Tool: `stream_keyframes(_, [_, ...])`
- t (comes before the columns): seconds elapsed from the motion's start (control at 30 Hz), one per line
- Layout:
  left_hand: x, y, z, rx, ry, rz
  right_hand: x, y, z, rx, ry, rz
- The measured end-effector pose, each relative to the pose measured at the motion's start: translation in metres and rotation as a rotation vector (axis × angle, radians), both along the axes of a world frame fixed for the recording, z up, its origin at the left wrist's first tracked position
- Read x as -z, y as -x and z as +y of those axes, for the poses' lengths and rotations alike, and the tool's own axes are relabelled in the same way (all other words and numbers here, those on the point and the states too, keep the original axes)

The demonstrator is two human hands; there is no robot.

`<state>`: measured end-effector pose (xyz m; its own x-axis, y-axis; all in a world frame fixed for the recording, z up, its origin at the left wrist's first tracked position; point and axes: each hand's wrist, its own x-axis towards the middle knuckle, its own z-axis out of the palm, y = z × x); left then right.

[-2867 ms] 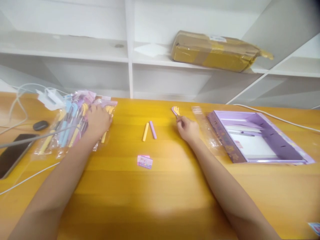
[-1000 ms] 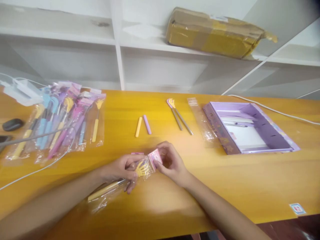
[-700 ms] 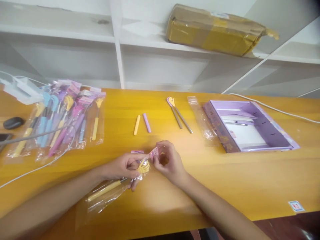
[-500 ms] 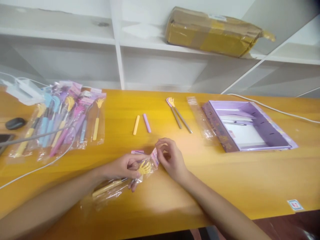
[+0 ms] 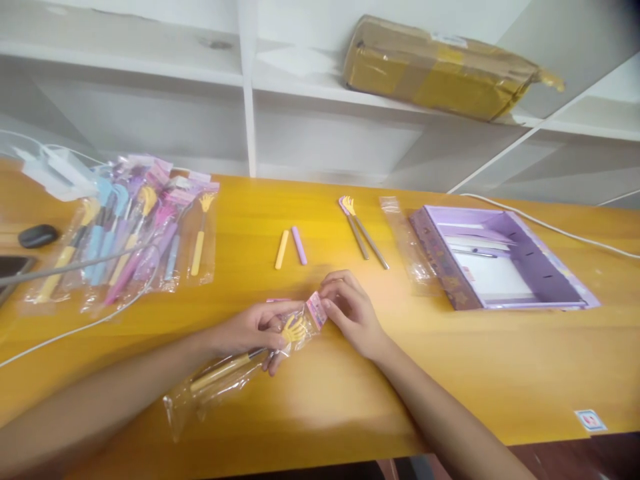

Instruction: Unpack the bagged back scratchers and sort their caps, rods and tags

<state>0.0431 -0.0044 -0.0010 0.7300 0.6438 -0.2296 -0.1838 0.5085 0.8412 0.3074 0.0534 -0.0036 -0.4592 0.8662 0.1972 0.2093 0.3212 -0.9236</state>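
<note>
My left hand [image 5: 257, 333] is closed round a clear plastic bag that holds a yellow back scratcher [image 5: 294, 329], gripping it just below the hand-shaped head. The yellow handle [image 5: 220, 372] points down to the left inside the bag. At the bag's top, my right hand [image 5: 353, 310] pinches the pink printed header card [image 5: 316, 311] between thumb and fingers. Beyond my hands lie a loose yellow handle sleeve [image 5: 281, 250] and a purple one [image 5: 299, 245]. Farther right are two back scratchers with bare metal rods [image 5: 367, 233], one head yellow and one purple.
Several bagged back scratchers [image 5: 173, 257] are heaped at the left, with white cables across them. A black mouse [image 5: 38, 236] lies beyond. On the right, an empty plastic bag [image 5: 407, 243] touches an open purple box [image 5: 560, 267]. A taped parcel [image 5: 440, 70] rests on the shelf.
My right hand's fingers have shifted slightly along the header card, which now shows flatter and more fully. The left hand keeps its hold on the bag. The whole view has moved a little.
</note>
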Motion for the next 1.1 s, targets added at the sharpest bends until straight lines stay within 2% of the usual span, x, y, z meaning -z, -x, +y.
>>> stream_keyframes(0.2, [0.0000,0.0000,-0.0025,-0.076,-0.015,0.004,-0.0014,-0.0047,0.0098,-0.084,0.235,0.079])
stream_keyframes(0.37, [-0.0015,0.0014,-0.0026,-0.043,-0.010,0.008,-0.0008,-0.0074,0.0089,-0.166,0.446,0.180])
stream_keyframes(0.47, [-0.0019,0.0037,-0.0030,-0.011,0.002,0.010,0.0021,-0.0071,0.0070,-0.199,0.503,0.209])
stream_keyframes(0.57, [-0.0005,0.0068,-0.0048,0.056,0.000,0.012,0.0044,-0.0070,0.0082,-0.171,0.478,0.231])
stream_keyframes(0.7, [0.0016,0.0087,-0.0072,0.143,0.025,0.033,0.0034,-0.0064,0.0097,-0.124,0.334,0.175])
stream_keyframes(0.83, [0.0012,0.0074,-0.0057,0.081,-0.003,0.043,-0.0006,-0.0029,0.0052,-0.194,0.324,0.175])
stream_keyframes(0.97, [0.0016,0.0056,-0.0040,0.034,-0.032,0.026,-0.0034,-0.0014,0.0041,-0.099,0.322,0.272])
stream_keyframes(1.1, [0.0032,0.0038,-0.0047,-0.028,-0.013,0.003,-0.0048,-0.0046,0.0090,-0.048,0.161,0.282])
